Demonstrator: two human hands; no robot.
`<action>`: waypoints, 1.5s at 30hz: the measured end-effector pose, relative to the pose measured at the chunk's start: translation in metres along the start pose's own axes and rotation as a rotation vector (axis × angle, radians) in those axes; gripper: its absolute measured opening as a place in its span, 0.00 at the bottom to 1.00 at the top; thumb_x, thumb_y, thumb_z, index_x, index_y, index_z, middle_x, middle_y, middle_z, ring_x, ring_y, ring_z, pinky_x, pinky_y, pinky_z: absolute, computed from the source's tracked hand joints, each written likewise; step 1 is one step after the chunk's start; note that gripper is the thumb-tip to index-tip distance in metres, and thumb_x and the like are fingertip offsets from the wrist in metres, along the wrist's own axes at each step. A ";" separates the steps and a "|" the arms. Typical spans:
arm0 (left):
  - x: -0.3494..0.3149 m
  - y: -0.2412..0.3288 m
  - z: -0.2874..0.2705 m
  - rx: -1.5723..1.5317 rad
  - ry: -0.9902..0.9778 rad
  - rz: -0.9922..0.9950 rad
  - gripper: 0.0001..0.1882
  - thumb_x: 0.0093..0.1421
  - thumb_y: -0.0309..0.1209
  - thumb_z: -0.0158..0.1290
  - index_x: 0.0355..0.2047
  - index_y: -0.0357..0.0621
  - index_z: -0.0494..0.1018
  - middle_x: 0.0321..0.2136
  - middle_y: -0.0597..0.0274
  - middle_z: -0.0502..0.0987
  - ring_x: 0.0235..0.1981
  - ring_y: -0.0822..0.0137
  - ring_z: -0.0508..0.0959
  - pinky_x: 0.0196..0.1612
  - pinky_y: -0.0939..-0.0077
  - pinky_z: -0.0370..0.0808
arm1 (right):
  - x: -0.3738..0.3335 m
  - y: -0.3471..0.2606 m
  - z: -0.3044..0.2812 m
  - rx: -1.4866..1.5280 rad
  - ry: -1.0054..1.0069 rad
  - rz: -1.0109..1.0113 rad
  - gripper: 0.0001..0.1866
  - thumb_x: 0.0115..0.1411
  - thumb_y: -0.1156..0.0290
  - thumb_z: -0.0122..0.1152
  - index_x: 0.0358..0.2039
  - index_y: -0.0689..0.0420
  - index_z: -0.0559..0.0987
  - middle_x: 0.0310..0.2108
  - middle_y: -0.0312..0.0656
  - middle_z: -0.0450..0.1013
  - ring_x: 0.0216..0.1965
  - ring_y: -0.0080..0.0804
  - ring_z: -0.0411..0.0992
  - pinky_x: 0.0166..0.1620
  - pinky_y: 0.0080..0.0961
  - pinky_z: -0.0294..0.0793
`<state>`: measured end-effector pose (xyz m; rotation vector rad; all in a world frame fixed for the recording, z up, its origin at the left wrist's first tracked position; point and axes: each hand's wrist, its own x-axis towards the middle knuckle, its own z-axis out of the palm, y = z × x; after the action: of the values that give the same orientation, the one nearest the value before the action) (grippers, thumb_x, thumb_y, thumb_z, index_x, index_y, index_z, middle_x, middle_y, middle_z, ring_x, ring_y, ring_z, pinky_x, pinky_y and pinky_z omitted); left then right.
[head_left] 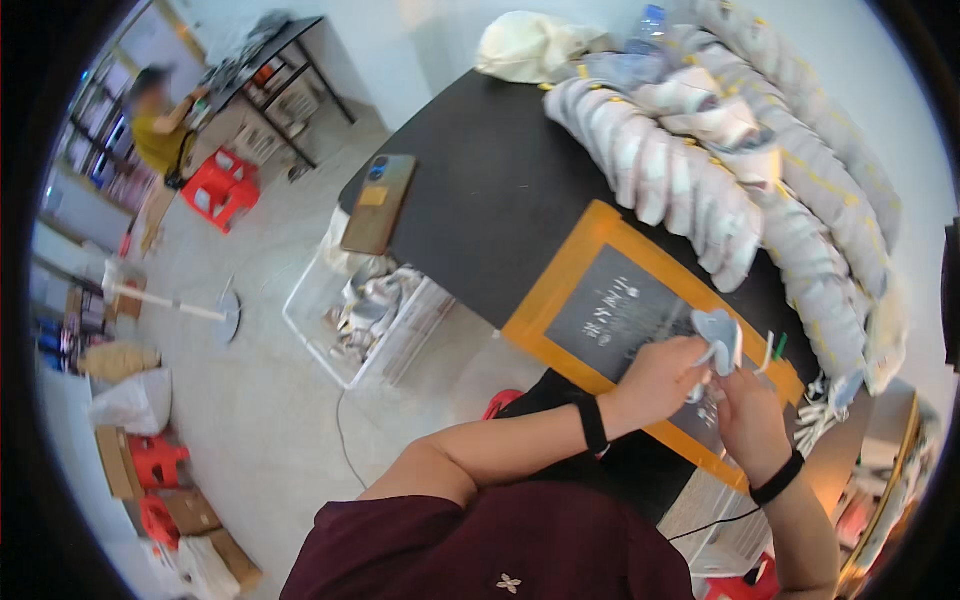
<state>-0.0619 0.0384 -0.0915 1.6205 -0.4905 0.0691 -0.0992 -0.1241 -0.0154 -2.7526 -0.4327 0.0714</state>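
Both of my hands meet over the taped dark sheet at the right of the table, holding a small curved grey-blue and white fabric piece (716,330), which looks like part of a shoe upper. My left hand (655,385) has its fingers closed on the piece's left side. From below, my right hand (752,422) grips its lower edge; some fingertips are hidden behind it. Under my hands lies the dark sheet (590,290) with white marks, bordered by wide orange tape (560,270). Long nested stacks of pale shoe uppers (650,160) lie just beyond.
A phone (380,205) rests on the black table's (470,180) left edge. Below it stands a white basket (345,378) of fabric pieces. White cords (822,425) hang at the right. Across the room, a person (160,125) sits near a red stool (222,188).
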 end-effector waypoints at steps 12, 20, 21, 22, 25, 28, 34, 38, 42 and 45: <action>0.009 -0.007 0.000 -0.038 0.043 -0.047 0.03 0.56 0.24 0.51 0.31 0.40 0.70 0.26 0.48 0.73 0.32 0.45 0.75 0.35 0.54 0.71 | 0.027 -0.001 -0.011 -0.260 -0.231 -0.018 0.06 0.58 0.76 0.56 0.35 0.64 0.73 0.23 0.45 0.71 0.29 0.38 0.74 0.31 0.36 0.72; 0.009 -0.007 0.001 -0.002 -0.045 -0.031 0.05 0.54 0.24 0.52 0.31 0.39 0.68 0.26 0.49 0.73 0.31 0.45 0.75 0.34 0.54 0.71 | 0.032 0.011 -0.013 0.414 -0.380 0.459 0.11 0.55 0.80 0.50 0.40 0.64 0.73 0.29 0.52 0.72 0.30 0.49 0.73 0.31 0.36 0.72; 0.008 -0.007 0.001 0.002 -0.045 -0.036 0.05 0.54 0.24 0.52 0.31 0.39 0.68 0.26 0.49 0.73 0.31 0.45 0.75 0.34 0.54 0.71 | 0.029 0.012 -0.007 -0.007 -0.204 -0.053 0.09 0.57 0.77 0.53 0.39 0.63 0.73 0.26 0.51 0.71 0.28 0.44 0.74 0.30 0.34 0.71; 0.008 -0.008 0.001 0.009 -0.023 -0.030 0.04 0.54 0.24 0.52 0.30 0.40 0.68 0.25 0.49 0.73 0.31 0.45 0.75 0.34 0.54 0.71 | 0.031 0.004 -0.008 -0.142 -0.234 -0.042 0.09 0.59 0.77 0.49 0.40 0.64 0.73 0.28 0.52 0.71 0.28 0.44 0.74 0.29 0.34 0.71; 0.009 -0.008 0.000 0.028 -0.018 -0.013 0.04 0.53 0.24 0.52 0.30 0.40 0.68 0.25 0.50 0.72 0.30 0.45 0.75 0.34 0.54 0.71 | 0.036 0.013 -0.013 0.329 -0.420 0.247 0.12 0.55 0.80 0.48 0.40 0.64 0.73 0.31 0.55 0.72 0.30 0.53 0.74 0.32 0.40 0.73; 0.009 -0.008 0.002 0.037 -0.039 -0.011 0.05 0.53 0.24 0.52 0.29 0.40 0.68 0.25 0.49 0.72 0.30 0.45 0.75 0.34 0.53 0.71 | 0.027 0.022 0.000 0.860 -0.430 0.799 0.15 0.50 0.83 0.47 0.41 0.64 0.71 0.32 0.60 0.71 0.33 0.63 0.69 0.36 0.46 0.70; 0.009 -0.010 0.004 0.018 -0.015 -0.045 0.06 0.52 0.24 0.53 0.29 0.39 0.67 0.26 0.47 0.72 0.30 0.43 0.74 0.34 0.52 0.70 | 0.031 0.008 0.002 -0.008 -0.218 0.048 0.11 0.53 0.80 0.49 0.39 0.64 0.71 0.31 0.58 0.71 0.32 0.60 0.71 0.34 0.47 0.70; 0.013 0.003 0.000 0.013 -0.054 -0.094 0.07 0.53 0.26 0.54 0.29 0.38 0.67 0.27 0.45 0.73 0.32 0.42 0.74 0.34 0.52 0.70 | 0.026 0.013 0.007 0.034 -0.152 0.065 0.09 0.56 0.75 0.50 0.38 0.63 0.71 0.30 0.59 0.72 0.32 0.61 0.72 0.33 0.48 0.70; 0.015 0.004 -0.003 -0.017 -0.125 -0.084 0.05 0.55 0.27 0.52 0.32 0.40 0.70 0.29 0.47 0.73 0.34 0.43 0.75 0.37 0.54 0.71 | 0.027 0.007 -0.017 0.531 -0.398 0.449 0.12 0.63 0.65 0.51 0.40 0.61 0.72 0.25 0.46 0.71 0.23 0.41 0.71 0.29 0.38 0.71; 0.006 0.005 -0.012 0.225 -0.143 0.106 0.11 0.58 0.26 0.52 0.41 0.42 0.75 0.36 0.51 0.78 0.38 0.47 0.77 0.40 0.60 0.74 | 0.014 -0.010 -0.040 0.874 -0.498 0.807 0.16 0.65 0.60 0.50 0.41 0.62 0.73 0.25 0.43 0.71 0.23 0.33 0.70 0.30 0.34 0.71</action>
<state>-0.0556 0.0484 -0.0836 1.8272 -0.6989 0.0906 -0.0849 -0.1242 0.0255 -1.8364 0.5167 0.9088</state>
